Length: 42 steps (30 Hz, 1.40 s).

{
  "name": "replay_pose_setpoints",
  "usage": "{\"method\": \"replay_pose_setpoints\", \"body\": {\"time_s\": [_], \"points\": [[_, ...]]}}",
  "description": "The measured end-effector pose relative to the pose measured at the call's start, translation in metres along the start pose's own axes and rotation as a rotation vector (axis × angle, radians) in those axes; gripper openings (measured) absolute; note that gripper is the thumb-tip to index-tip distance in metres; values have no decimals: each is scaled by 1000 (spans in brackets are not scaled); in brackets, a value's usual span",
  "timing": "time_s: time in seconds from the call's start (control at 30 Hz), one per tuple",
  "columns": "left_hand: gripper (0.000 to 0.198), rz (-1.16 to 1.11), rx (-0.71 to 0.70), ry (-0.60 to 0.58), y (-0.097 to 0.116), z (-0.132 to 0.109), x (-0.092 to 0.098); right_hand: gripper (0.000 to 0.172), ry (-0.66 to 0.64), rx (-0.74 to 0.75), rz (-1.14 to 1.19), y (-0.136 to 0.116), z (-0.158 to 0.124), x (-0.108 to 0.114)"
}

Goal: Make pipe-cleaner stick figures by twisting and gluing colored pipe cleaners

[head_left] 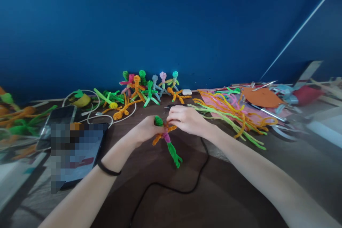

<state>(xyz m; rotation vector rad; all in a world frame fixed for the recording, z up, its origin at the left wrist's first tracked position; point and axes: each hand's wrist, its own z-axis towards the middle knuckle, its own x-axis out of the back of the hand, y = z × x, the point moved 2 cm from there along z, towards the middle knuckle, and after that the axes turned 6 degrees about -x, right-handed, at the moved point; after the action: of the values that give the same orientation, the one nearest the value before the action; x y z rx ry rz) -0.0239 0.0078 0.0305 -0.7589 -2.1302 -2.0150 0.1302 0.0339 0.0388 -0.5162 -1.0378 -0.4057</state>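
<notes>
Between my two hands is a small pipe-cleaner figure [167, 137] with a green head, orange arms, a purple middle and green legs that point down toward me. My left hand [145, 129] grips it by the green head, fingers closed and partly hidden behind it. My right hand [184, 118] pinches at its orange arm, just below the head. A dark, thin tip [170, 106] shows behind my right knuckles; what it belongs to is hidden. From beneath my right wrist a black cable [171, 187] curves across the brown table [227, 199].
Several finished pipe-cleaner figures [136, 82] lean against the blue wall. A white earbud case [187, 92] lies beside them. Loose pipe cleaners [235, 115] and orange paper [263, 96] lie right. Left are a tablet [103, 139], a phone [70, 114] and a white cable [113, 117].
</notes>
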Motion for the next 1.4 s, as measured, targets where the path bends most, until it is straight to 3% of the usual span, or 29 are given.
{"method": "replay_pose_setpoints", "body": {"time_s": [0.17, 0.43, 0.7, 1.13, 1.4], "points": [[11, -18, 24, 87, -5, 3, 1, 19, 49, -39, -29, -1, -1, -2], [11, -131, -4, 29, -7, 3, 0, 20, 105, 10, -94, -7, -2, -3], [9, -211, -30, 103, -6, 4, 3, 21, 106, 59, -99, -16, -2, -4], [22, -525, 2, 244, -7, 8, 14, 7, 214, -247, 384, -3, 2, 1], [27, -625, -70, 187, -6, 5, 17, 13, 93, -397, 755, 2, 4, -2]]}}
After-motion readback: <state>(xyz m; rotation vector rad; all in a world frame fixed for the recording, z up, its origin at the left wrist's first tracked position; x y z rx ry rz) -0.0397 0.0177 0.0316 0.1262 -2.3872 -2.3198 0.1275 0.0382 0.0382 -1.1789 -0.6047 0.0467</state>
